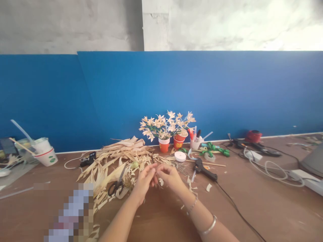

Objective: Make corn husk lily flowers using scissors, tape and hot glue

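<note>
My left hand [145, 179] and my right hand [170, 176] meet over the brown table [252, 208], fingers pinched together around a small pale piece of dried husk [160, 182]. Just behind and left of them lies a heap of dried corn husks [118, 158]. Black-handled scissors [116, 185] rest on the husks beside my left hand. A black glue gun [203, 169] lies right of my right hand, its cord trailing toward the near edge.
Two red paper cups with husk flowers [168, 126] stand by the blue partition [176, 90]. Nearby are a white tape roll [180, 156], green ribbon [214, 149], a pen cup [195, 143]. White cables [275, 169] lie right, tipped paper cups [45, 153] left.
</note>
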Demonstrator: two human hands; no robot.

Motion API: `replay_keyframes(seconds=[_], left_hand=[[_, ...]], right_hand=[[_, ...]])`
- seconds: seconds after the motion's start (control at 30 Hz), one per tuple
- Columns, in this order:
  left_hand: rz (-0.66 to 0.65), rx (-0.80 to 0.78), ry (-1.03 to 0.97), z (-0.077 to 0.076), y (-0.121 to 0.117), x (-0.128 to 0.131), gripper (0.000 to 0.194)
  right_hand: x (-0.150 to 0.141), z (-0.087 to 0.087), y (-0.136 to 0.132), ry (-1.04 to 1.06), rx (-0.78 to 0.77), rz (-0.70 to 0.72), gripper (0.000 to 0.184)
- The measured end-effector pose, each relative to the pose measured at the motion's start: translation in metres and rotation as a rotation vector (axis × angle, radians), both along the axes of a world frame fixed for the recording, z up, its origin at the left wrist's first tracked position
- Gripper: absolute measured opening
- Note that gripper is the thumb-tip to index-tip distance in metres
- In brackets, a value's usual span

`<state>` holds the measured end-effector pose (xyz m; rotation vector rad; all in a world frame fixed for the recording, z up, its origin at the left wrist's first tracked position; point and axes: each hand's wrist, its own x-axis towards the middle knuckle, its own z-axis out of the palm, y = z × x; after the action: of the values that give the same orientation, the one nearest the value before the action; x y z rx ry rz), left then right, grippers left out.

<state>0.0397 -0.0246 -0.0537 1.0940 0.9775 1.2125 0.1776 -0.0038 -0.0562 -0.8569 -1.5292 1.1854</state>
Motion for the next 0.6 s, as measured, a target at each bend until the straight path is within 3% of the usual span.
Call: replay_keyframes(seconds=[0.17, 0.43, 0.6], left_hand=[[0.0, 0.022, 0.087, -0.0031, 0.0025, -0.0011, 0.025], [-0.042, 0.091, 0.234, -0.0078, 0.0053, -0.0036, 0.024], [-0.084, 0.01, 0.132, -0.0006, 0.0013, -0.0041, 0.026]], right_hand=[[0.0025, -0.0011, 0.0036, 0.002, 0.047, -0.15, 0.014], [0.002, -0.0002, 0.0041, 0.03, 0.042, -0.201, 0.019], [0.0065, 0.003, 0.0032, 0.081, -0.094, -0.15, 0.022]])
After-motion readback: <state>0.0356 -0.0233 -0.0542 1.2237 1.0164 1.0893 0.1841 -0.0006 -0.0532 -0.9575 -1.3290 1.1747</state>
